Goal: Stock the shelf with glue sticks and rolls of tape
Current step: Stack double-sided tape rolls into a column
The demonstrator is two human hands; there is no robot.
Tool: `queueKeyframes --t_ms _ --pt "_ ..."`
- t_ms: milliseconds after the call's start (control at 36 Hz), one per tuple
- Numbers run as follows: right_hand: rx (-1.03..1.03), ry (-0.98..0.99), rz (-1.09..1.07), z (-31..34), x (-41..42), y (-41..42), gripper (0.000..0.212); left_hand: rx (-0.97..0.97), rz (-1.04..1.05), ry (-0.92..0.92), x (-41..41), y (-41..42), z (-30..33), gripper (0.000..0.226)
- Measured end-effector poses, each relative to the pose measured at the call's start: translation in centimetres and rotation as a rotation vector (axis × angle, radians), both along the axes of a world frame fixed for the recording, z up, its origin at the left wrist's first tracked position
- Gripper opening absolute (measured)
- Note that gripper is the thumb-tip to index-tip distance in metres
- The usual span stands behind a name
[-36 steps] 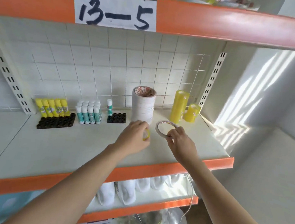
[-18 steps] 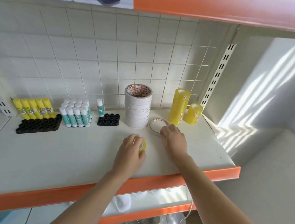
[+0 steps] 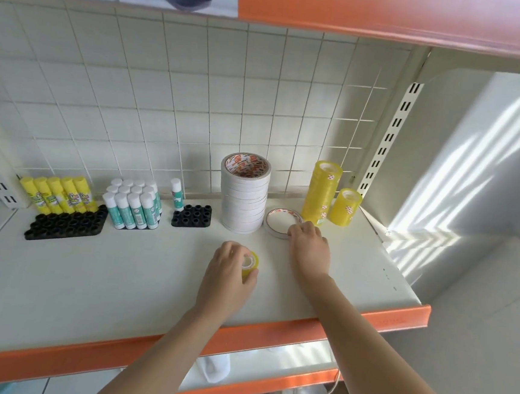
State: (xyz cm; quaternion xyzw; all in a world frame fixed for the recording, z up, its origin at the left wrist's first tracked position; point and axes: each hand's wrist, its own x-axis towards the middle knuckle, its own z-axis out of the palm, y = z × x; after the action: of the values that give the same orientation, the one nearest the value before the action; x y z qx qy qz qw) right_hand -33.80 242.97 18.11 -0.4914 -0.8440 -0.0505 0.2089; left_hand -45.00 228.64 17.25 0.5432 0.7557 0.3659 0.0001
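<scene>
The small yellow tape roll [image 3: 250,265] sits in the left hand [image 3: 229,276], fingers curled around its rim, just above the shelf [image 3: 119,279] near the front. It looks light, stiff and smooth, so I would grip it by the outer edge. The right hand [image 3: 307,248] pinches the flat white tape roll [image 3: 281,223] lying beside the tall white stack [image 3: 244,192]. The shelf is flat and white, with a wire grid [image 3: 167,94] behind.

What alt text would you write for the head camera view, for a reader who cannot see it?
A person's left hand grips a small yellow tape roll on a white shelf, while the right hand touches a flat white tape roll. Behind stand a tall stack of white tape, two yellow tape stacks, and glue sticks in black trays.
</scene>
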Motion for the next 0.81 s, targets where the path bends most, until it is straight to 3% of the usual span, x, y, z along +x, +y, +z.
queueKeyframes --t_ms 250,389,500,694,806 --pt "0.013 0.024 -0.02 0.5 -1.2 0.5 0.041 -0.003 0.007 -0.047 -0.1 0.1 -0.2 0.027" --pt "-0.085 -0.061 0.016 0.9 -1.0 0.5 0.017 0.002 0.028 -0.168 -0.4 0.2 0.0 0.041" --pt "-0.174 -0.082 0.074 1.2 0.0 -0.8 0.033 -0.009 0.022 -0.25 -0.4 0.1 0.2 0.047" --pt "-0.299 0.139 0.439 0.8 2.1 -3.6 0.037 -0.021 -0.048 -0.279 -0.5 0.0 0.7 0.052" --pt "-0.307 0.112 0.559 0.6 2.6 -4.4 0.047 -0.024 -0.08 -0.246 -0.3 -0.3 0.7 0.051"
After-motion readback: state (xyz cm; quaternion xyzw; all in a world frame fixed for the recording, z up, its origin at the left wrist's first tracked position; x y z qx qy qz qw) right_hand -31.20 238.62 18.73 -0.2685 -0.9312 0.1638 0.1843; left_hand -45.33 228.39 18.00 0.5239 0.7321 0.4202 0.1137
